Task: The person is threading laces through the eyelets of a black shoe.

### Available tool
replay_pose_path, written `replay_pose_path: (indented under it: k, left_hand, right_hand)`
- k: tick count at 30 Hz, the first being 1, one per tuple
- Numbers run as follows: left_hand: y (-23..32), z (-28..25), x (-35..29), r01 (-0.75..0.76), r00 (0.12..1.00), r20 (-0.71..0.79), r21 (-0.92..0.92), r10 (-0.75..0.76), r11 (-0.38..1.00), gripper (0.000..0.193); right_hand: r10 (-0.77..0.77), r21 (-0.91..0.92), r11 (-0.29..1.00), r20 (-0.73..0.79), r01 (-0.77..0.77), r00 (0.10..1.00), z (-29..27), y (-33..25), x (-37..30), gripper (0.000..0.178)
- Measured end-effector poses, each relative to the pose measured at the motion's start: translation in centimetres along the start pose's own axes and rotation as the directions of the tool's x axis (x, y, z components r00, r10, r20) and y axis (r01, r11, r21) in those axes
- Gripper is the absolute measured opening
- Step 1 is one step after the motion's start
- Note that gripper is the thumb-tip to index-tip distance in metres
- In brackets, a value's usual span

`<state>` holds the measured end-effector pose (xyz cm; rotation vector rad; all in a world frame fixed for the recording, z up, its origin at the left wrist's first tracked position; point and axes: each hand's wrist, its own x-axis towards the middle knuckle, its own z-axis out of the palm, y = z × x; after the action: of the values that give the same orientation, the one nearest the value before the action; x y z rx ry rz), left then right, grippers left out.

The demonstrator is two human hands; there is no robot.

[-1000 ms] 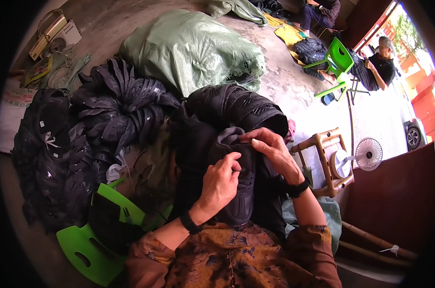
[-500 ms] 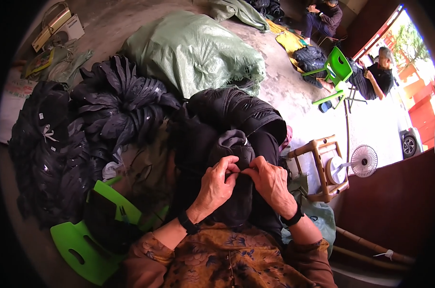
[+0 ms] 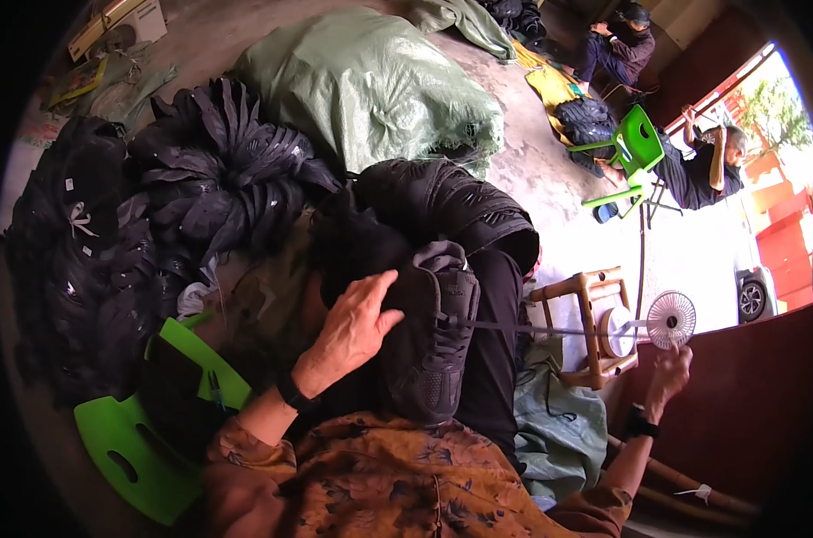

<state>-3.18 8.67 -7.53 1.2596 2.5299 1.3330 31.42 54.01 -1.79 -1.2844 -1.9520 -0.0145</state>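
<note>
On my lap lies a black shoe upper (image 3: 429,354), its toe toward me and laces threaded partway up its front. A dark shoelace (image 3: 536,331) runs taut from its eyelets out to the right. My right hand (image 3: 669,375), stretched far right in front of the small fan, is closed on the lace's far end. My left hand (image 3: 353,330) is beside the upper's left edge, fingers extended and thumb apart, holding nothing. Beyond the upper, a nested stack of black shoe uppers (image 3: 447,197) rests across my knees.
Fanned piles of black uppers (image 3: 232,170) lie left, before a pale green sack (image 3: 362,90). A green chair (image 3: 147,462) stands near left. At right, a bamboo stool (image 3: 590,314) bears a white fan (image 3: 671,318). Two people sit farther off, near another green chair (image 3: 638,139).
My hands have parted from over the upper. The right swung far right, drawing the lace out straight; the left moved left and opened. The upper's laced front now shows.
</note>
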Motion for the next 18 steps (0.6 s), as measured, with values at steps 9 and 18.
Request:
replay_pose_path:
  k: [9, 18]
  left_hand:
    - [0.5, 0.3, 0.7, 0.086, 0.994, 0.063, 0.069, -0.090, 0.994, 0.033]
    - [-0.6, -2.3, 1.7, -0.083, 0.993, -0.069, 0.135, 0.093, 0.987, 0.020]
  right_hand:
    - [0.051, 0.345, 0.910, 0.456, -0.229, 0.889, 6.0, 1.7, -9.7, 0.020]
    - [-0.401, -0.189, -0.213, 0.912, -0.959, -0.091, 4.1, -23.1, -17.4, 0.035]
